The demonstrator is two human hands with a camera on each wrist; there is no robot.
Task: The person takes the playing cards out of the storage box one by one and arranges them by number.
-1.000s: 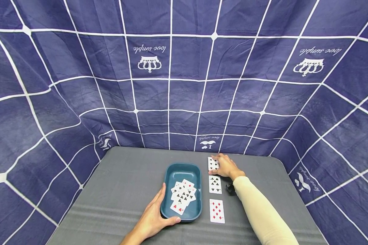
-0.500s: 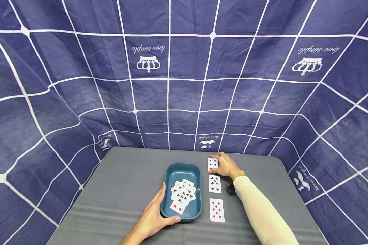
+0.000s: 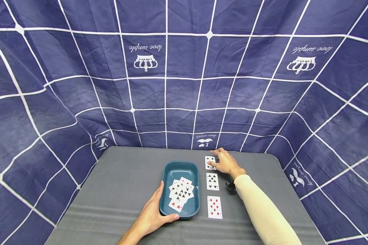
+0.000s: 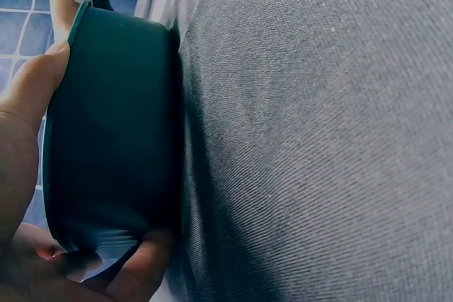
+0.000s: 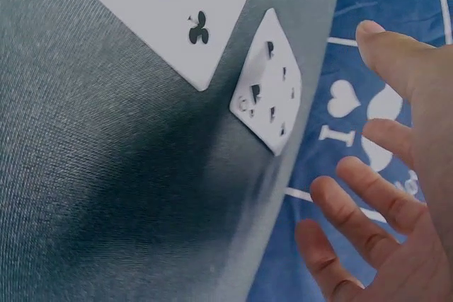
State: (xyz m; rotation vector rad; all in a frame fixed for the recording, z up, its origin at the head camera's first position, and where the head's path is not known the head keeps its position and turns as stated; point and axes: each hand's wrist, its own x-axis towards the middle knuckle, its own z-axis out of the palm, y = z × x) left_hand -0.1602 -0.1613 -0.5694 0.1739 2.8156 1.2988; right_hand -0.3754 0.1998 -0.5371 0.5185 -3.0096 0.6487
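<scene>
My left hand (image 3: 149,211) grips a teal tray (image 3: 184,170) at its near left corner, thumb on the rim and fingers along the outer wall. Inside the tray lies an overlapping pile of face-up playing cards (image 3: 181,194). To its right, three cards form a column: a spades card (image 3: 209,159) at the back, a clubs card (image 3: 212,182) in the middle and a diamonds card (image 3: 214,207) nearest me. My right hand (image 3: 227,163) hovers by the spades card with fingers spread. In the right wrist view, a gap shows between the fingers and that spades card (image 5: 272,90).
A dark object (image 3: 230,185) sits under my right wrist, partly hidden by the sleeve. Grey cloth (image 3: 132,177) covers the table. Blue curtains (image 3: 184,95) with white lines hang behind and along both sides.
My right hand has come up off the spades card and its fingers have spread, leaving the card lying there. The left hand keeps its grip on the tray. The head view has shifted slightly.
</scene>
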